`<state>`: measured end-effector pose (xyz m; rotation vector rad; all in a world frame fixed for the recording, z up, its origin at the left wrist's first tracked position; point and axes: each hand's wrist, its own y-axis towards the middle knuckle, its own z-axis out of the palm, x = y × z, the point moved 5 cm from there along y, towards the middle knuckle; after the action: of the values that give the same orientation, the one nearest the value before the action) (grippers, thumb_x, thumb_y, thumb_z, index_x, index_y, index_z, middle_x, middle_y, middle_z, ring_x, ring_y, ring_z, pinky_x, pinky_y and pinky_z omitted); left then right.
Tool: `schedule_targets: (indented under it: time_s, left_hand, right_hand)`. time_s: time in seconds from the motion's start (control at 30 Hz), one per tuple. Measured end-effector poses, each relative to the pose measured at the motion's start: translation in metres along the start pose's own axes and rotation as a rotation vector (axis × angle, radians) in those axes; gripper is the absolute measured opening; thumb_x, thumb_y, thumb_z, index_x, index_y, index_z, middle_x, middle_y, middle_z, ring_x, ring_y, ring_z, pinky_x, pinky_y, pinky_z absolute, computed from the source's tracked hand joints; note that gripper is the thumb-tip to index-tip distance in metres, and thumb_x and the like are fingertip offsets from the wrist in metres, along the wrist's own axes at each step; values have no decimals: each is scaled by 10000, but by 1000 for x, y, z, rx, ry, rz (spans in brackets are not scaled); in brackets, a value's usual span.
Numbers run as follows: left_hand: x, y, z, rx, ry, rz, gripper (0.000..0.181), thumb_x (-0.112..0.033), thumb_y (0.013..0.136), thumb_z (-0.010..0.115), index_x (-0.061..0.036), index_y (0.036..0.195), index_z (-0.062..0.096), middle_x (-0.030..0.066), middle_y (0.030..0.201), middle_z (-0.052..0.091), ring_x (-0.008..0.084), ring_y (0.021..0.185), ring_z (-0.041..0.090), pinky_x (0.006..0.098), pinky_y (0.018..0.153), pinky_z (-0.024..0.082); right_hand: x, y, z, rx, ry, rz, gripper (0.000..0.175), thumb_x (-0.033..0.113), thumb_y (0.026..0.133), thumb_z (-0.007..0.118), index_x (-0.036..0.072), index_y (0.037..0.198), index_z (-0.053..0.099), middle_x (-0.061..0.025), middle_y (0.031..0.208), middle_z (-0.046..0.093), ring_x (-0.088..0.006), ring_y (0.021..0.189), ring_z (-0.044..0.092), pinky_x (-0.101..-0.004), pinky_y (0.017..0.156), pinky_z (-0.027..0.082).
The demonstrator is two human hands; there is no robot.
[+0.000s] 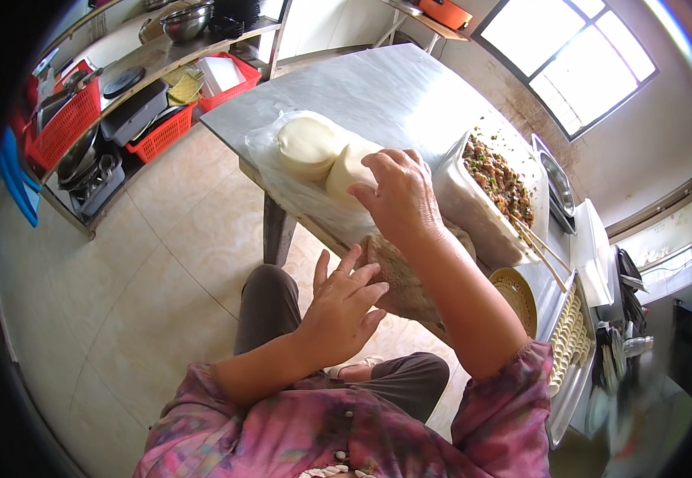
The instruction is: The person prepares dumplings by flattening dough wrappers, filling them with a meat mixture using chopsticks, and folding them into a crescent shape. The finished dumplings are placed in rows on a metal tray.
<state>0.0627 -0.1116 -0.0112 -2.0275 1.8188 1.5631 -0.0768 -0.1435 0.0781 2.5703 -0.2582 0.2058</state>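
Observation:
Two smooth pale dough rounds, a left one (305, 148) and a right one (349, 170), sit side by side on a clear plastic sheet (262, 143) at the table's near left edge. My right hand (403, 191) is curved beside the right round, thumb and fingers apart; whether the fingertips touch the dough is hard to tell. My left hand (343, 308) hovers lower, before the table edge, its fingers spread and holding nothing. Close to it hangs a brown cloth (403, 284) over the edge, partly hidden by my right forearm.
The metal-topped table (352, 77) bears a white tub (462, 215) of chopped filling (495, 173), with chopsticks (540, 239) across its corner. Right of that are a yellowish round tray (516, 296) and a metal tray (561, 412) of small dough pieces. Shelving (161, 66) with red baskets (164, 132) stands left.

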Motion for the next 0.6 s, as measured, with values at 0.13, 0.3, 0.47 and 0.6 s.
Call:
schedule_targets:
  time_s: [0.13,0.3,0.47,0.6]
  left_hand:
    - [5,-3,-8,-31,-12,-13,315,-115,770,678,-70,1078,626,130,1228,561,369,1301,394,547,1090,152]
    - [7,-4,-12,-52,-64,7,299,-93,774,666,-69,1071,634,123,1218,572,359,1299,406,524,1093,166]
    - [9,-4,-10,-57,-100,1,287,-75,779,655,-67,1065,637,119,1212,577,359,1291,419,521,1091,171]
    - [8,-3,-8,-50,-115,9,272,-72,787,650,-66,1059,639,119,1207,580,356,1289,423,518,1090,172]
  right_hand:
    - [-7,2,10,17,-41,10,209,142,707,735,26,819,602,-136,935,611,-349,958,530,-454,881,383]
    - [-9,-2,8,12,25,58,142,137,739,701,33,809,635,-127,934,623,-325,972,536,-436,917,368]
    - [-23,-1,13,32,217,213,74,122,758,660,48,769,665,-92,941,651,-292,984,551,-425,944,353]
    - [-30,1,11,56,332,293,80,123,753,648,49,773,671,-86,886,661,-288,923,581,-412,898,401]
